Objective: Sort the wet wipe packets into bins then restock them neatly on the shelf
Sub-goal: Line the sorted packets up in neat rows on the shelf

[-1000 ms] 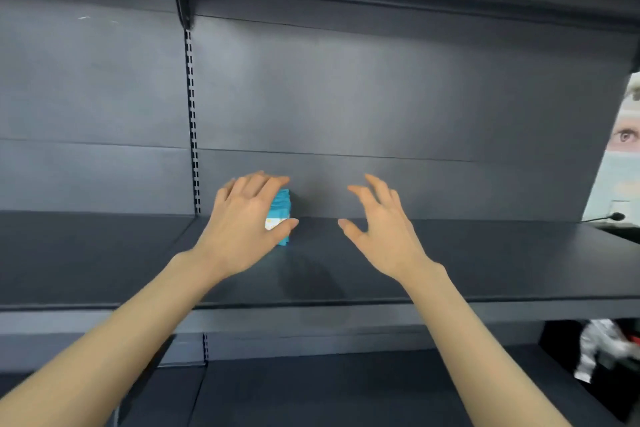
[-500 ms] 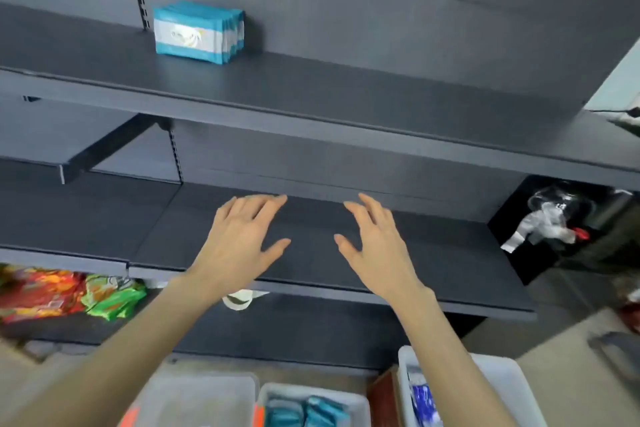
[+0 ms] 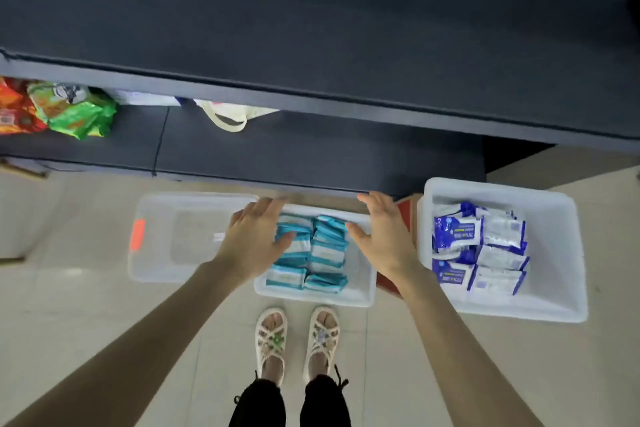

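The teal wipe packets (image 3: 329, 253) lie stacked in the middle white bin (image 3: 311, 300) on the floor. At their nine o'clock the left hand (image 3: 254, 243) hovers and at three o'clock the right hand (image 3: 384, 239), both with fingers straight and close together, thumbs out, holding nothing. Further towards three o'clock, a larger bin (image 3: 554, 236) holds blue packets (image 3: 485, 253). A clear bin (image 3: 166, 253) sits at nine, the dark shelf (image 3: 311, 149) at twelve.

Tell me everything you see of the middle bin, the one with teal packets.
The middle bin is a white plastic rectangular tub, open-topped, on the tiled floor between a clear bin and a larger white bin. Teal-and-white wet wipe packets lie in it in two rows. The left hand and right hand, fingers open, are over its far end; contact cannot be told.
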A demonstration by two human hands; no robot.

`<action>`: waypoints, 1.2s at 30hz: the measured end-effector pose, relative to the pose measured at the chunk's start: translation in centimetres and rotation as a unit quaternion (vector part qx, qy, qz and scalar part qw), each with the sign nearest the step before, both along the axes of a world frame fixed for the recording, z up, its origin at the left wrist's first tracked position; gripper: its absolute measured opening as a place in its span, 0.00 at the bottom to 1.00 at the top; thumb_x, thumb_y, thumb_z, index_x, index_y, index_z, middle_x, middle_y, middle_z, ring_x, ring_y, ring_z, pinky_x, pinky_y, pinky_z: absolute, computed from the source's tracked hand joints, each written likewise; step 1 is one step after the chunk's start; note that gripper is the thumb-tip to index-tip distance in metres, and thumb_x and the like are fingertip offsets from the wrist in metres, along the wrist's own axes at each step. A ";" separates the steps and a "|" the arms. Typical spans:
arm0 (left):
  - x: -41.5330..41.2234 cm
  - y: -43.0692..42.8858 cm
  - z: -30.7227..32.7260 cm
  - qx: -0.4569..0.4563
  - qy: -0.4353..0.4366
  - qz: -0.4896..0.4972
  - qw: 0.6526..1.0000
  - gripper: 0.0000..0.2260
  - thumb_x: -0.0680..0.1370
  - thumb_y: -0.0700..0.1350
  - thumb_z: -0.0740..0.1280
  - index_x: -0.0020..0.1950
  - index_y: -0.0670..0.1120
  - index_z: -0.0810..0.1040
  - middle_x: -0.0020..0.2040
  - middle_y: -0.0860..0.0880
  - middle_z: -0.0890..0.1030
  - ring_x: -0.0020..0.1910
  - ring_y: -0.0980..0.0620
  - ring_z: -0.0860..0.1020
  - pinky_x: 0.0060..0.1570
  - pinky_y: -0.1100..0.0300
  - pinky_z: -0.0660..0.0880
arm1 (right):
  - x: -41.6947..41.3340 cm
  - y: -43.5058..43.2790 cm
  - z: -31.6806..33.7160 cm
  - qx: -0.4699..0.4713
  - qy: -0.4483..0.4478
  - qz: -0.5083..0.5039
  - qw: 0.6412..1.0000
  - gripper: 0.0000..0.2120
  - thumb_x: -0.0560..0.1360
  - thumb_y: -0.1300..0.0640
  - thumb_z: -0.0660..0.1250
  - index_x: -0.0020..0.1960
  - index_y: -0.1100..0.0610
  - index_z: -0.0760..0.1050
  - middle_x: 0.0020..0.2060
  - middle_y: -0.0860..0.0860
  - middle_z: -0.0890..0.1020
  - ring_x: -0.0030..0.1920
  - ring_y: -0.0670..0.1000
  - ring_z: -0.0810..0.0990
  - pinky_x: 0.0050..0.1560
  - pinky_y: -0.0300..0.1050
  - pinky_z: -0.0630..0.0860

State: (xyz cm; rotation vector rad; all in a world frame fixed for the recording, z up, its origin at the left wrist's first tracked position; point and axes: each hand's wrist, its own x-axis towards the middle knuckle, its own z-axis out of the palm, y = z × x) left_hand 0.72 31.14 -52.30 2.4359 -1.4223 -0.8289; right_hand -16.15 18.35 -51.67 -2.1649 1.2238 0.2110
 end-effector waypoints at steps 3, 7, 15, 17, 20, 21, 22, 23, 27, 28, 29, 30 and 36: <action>-2.4 0.3 -7.4 0.068 0.039 0.027 0.997 0.24 0.79 0.51 0.63 0.73 0.47 0.62 0.68 0.46 0.70 0.66 0.45 0.69 0.64 0.53 0.63 | -1.9 0.2 -7.9 0.063 0.029 -0.005 0.998 0.23 0.77 0.53 0.65 0.70 0.57 0.66 0.67 0.54 0.69 0.67 0.54 0.68 0.65 0.49 0.68; -5.5 0.9 -17.7 0.111 0.098 0.086 0.985 0.23 0.78 0.49 0.65 0.71 0.46 0.64 0.66 0.45 0.72 0.64 0.45 0.71 0.62 0.49 0.68 | -4.3 0.7 -18.6 0.137 0.063 -0.010 0.989 0.24 0.78 0.52 0.65 0.71 0.58 0.65 0.67 0.56 0.70 0.66 0.56 0.70 0.65 0.47 0.67; -9.5 2.2 -37.1 0.167 0.194 0.256 0.932 0.22 0.77 0.49 0.68 0.68 0.42 0.68 0.63 0.43 0.75 0.61 0.46 0.73 0.56 0.56 0.69 | -7.4 2.9 -37.6 0.251 0.075 -0.124 0.957 0.24 0.77 0.52 0.66 0.70 0.58 0.66 0.65 0.56 0.72 0.64 0.55 0.73 0.63 0.47 0.70; -10.0 2.1 -41.2 0.169 0.202 0.281 0.923 0.22 0.77 0.49 0.66 0.68 0.42 0.68 0.65 0.44 0.73 0.63 0.46 0.72 0.55 0.58 0.67 | -7.4 3.6 -41.6 0.271 0.057 -0.168 0.946 0.25 0.76 0.52 0.67 0.70 0.57 0.66 0.65 0.54 0.73 0.63 0.53 0.73 0.62 0.47 0.70; -10.2 1.7 -46.3 0.153 0.191 0.311 0.918 0.23 0.78 0.49 0.65 0.70 0.42 0.66 0.67 0.44 0.70 0.63 0.48 0.70 0.54 0.61 0.64 | -7.0 4.0 -46.8 0.283 0.024 -0.226 0.932 0.24 0.76 0.52 0.68 0.69 0.56 0.67 0.62 0.51 0.74 0.57 0.48 0.73 0.53 0.38 0.68; -10.1 1.5 -47.8 0.143 0.186 0.331 0.914 0.25 0.78 0.50 0.65 0.71 0.42 0.64 0.68 0.43 0.68 0.63 0.47 0.69 0.56 0.59 0.65 | -6.8 4.0 -48.4 0.280 0.013 -0.247 0.928 0.25 0.75 0.52 0.69 0.69 0.56 0.66 0.62 0.50 0.73 0.57 0.47 0.73 0.55 0.39 0.68; -9.9 1.4 -49.5 0.133 0.180 0.349 0.910 0.27 0.78 0.50 0.65 0.73 0.43 0.61 0.69 0.43 0.65 0.65 0.46 0.67 0.60 0.55 0.66 | -6.5 4.1 -50.1 0.269 0.009 -0.262 0.927 0.27 0.74 0.50 0.70 0.69 0.56 0.66 0.62 0.50 0.72 0.59 0.48 0.72 0.58 0.41 0.68; -9.8 1.3 -50.9 0.124 0.167 0.360 0.910 0.29 0.78 0.51 0.65 0.74 0.43 0.58 0.71 0.43 0.63 0.67 0.45 0.66 0.64 0.51 0.66 | -6.3 4.1 -51.7 0.250 -0.001 -0.279 0.927 0.29 0.73 0.47 0.71 0.69 0.56 0.66 0.62 0.50 0.72 0.60 0.50 0.72 0.63 0.46 0.69; -9.5 1.4 -56.1 0.126 0.076 0.377 0.914 0.35 0.77 0.60 0.62 0.76 0.44 0.52 0.74 0.44 0.59 0.71 0.42 0.60 0.68 0.46 0.58 | -5.6 4.1 -56.5 0.195 0.007 -0.313 0.930 0.39 0.67 0.43 0.74 0.71 0.56 0.62 0.65 0.54 0.67 0.64 0.55 0.66 0.68 0.53 0.65; -9.4 1.3 -57.0 0.134 0.054 0.382 0.913 0.36 0.76 0.62 0.61 0.76 0.44 0.53 0.73 0.43 0.60 0.70 0.42 0.61 0.67 0.46 0.58 | -5.6 4.0 -57.2 0.184 0.009 -0.323 0.928 0.41 0.67 0.45 0.76 0.72 0.56 0.60 0.65 0.55 0.65 0.64 0.55 0.64 0.68 0.52 0.64; -9.3 1.1 -57.5 0.138 0.033 0.386 0.912 0.37 0.75 0.64 0.62 0.75 0.44 0.54 0.71 0.43 0.63 0.68 0.41 0.62 0.65 0.47 0.58 | -5.7 3.9 -57.9 0.167 0.003 -0.332 0.928 0.42 0.66 0.46 0.77 0.72 0.56 0.60 0.65 0.55 0.65 0.64 0.55 0.64 0.67 0.51 0.63; -9.2 0.9 -58.1 0.135 0.017 0.391 0.910 0.39 0.73 0.65 0.63 0.74 0.43 0.55 0.69 0.42 0.64 0.66 0.41 0.63 0.64 0.48 0.59 | -5.8 3.8 -58.3 0.148 0.003 -0.338 0.929 0.43 0.64 0.46 0.78 0.71 0.56 0.60 0.64 0.54 0.65 0.64 0.55 0.64 0.67 0.51 0.62; -9.0 0.5 -58.0 0.087 0.031 0.433 0.897 0.42 0.66 0.60 0.75 0.70 0.42 0.61 0.63 0.44 0.68 0.62 0.43 0.67 0.61 0.52 0.60 | -5.1 4.3 -59.1 0.113 -0.017 -0.370 0.922 0.40 0.62 0.50 0.80 0.67 0.57 0.63 0.60 0.53 0.68 0.56 0.53 0.70 0.66 0.54 0.65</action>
